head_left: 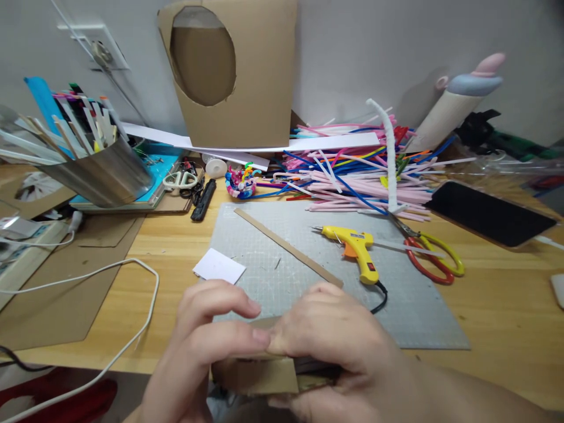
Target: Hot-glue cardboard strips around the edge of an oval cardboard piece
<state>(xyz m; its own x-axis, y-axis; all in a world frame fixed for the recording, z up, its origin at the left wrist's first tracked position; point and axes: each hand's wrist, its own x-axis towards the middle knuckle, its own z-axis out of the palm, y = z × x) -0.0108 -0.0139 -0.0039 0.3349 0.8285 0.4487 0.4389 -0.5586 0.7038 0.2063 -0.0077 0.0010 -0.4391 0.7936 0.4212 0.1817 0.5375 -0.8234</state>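
Note:
Close to me, at the table's front edge, a small brown cardboard piece (267, 376) is held between both hands. It looks folded or layered, and its underside is hidden. My left hand (194, 346) curls over its left end, with the index finger and another fingertip near the top edge. My right hand (343, 341) wraps round the right end, knuckles up, thumb below. Just beyond my hands, a thin cardboard strip (286, 245) and a white paper piece (219, 266) lie on the grey cutting mat (423, 317). A yellow hot glue gun (359, 247) rests right of the strip.
Red-and-yellow scissors (434, 258) lie beside the glue gun. Pipe cleaners (352, 182) pile up behind the mat, near a black phone (491, 212). At left stand a metal pen holder (103, 170) and a loose white cable (152, 305). A cardboard panel with a hole (264, 76) leans on the wall.

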